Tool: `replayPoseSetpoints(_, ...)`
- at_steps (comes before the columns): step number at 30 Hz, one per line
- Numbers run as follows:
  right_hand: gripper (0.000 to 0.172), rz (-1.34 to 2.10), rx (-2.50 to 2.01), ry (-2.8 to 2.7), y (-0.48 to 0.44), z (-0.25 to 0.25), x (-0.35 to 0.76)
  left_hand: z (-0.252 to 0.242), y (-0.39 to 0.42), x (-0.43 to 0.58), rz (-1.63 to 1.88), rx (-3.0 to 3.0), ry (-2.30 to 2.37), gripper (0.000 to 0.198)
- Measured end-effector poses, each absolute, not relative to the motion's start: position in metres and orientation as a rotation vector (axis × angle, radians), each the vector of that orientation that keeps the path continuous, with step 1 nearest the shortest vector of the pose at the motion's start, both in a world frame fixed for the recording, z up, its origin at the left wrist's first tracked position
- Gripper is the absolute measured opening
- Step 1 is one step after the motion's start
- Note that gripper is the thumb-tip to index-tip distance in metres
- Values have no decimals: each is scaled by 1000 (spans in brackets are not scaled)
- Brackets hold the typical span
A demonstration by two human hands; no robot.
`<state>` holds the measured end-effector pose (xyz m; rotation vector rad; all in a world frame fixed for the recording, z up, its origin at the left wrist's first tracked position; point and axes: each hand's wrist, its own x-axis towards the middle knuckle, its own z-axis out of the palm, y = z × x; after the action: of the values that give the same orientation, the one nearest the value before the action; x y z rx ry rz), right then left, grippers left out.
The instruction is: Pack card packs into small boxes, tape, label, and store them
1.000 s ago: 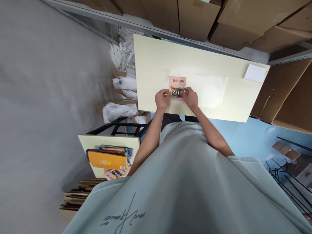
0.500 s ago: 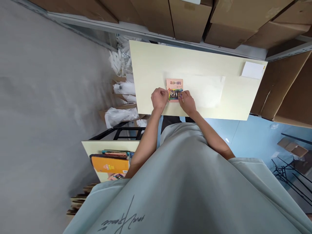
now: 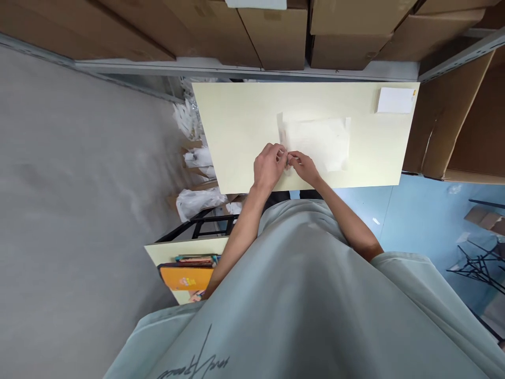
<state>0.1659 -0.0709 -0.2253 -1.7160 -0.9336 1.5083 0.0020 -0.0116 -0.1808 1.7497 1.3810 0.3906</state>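
A translucent white sheet (image 3: 320,143) lies flat on the pale cream tabletop. At its left end, a thin whitish strip (image 3: 281,125) runs toward me, with a faint pinkish edge beside it. My left hand (image 3: 269,166) is closed at the strip's lower part, fingers curled in a pinch. Opposite it, my right hand (image 3: 303,166) pinches at the sheet's lower left corner, with its fingertips nearly meeting the left ones. What lies between the fingertips is too small and covered to name. The pink booklet's printed cover does not show on the tabletop.
A small white stack (image 3: 395,100) sits at the table's (image 3: 232,121) far right corner. Behind stands a shelf of cardboard boxes (image 3: 276,39); an open carton (image 3: 445,116) is on the right. White plastic bags (image 3: 199,202) and a stand with an orange book (image 3: 185,278) are at left.
The pink booklet's face, visible between my hands before, no longer shows. My hands have come together at the sheet's left end, the left moving right. The whole view has shifted and turned slightly.
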Motion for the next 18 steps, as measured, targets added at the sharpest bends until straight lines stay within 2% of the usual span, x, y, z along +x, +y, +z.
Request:
replayPoseSetpoints(4, 71, 1514, -1676, -800, -81, -212, 181, -180, -16, 16, 410, 1732, 1289, 41)
replayPoseSetpoints(6, 75, 1488, -1694, -760, -85, -209, 190, -186, -18, 22, 444, 1688, 1278, 50)
replayPoseSetpoints(14, 61, 1418, -1744, -723, -87, -230, 218, -249, -24, 33, 436, 1617, 1348, 74)
replayPoseSetpoints(18, 59, 1423, -1758, -663, -88, -235, 220, -263, -31, 37, 457, 1590, 1436, 85)
